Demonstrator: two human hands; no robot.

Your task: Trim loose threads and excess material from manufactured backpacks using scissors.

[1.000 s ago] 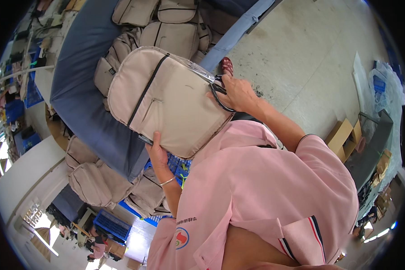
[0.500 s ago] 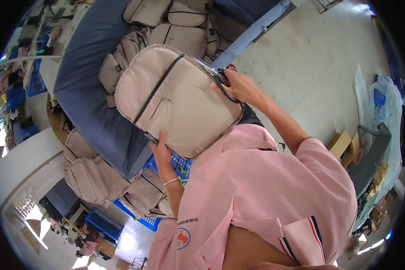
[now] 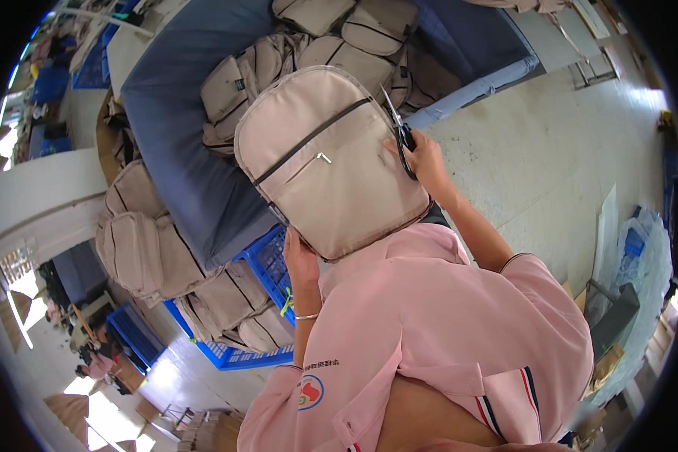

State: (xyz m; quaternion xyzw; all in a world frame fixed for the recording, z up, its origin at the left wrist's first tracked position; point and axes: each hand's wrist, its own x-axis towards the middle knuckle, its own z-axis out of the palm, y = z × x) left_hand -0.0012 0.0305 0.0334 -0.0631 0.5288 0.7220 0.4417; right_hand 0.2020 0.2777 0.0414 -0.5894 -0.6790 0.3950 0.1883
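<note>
Two hands: both on one beige backpack, lifted upright before the chest, over the blue crate.
Left hand: grip clenched on the lower edge, propping the bag, seemingly to keep its front flat.
Right hand: grasping scissors at the bag's right edge, points up, likely for trimming.
Looks: plain front, dark diagonal zip, small silver pull.
Behind: matching bags heaped on a blue-grey cloth.
</note>
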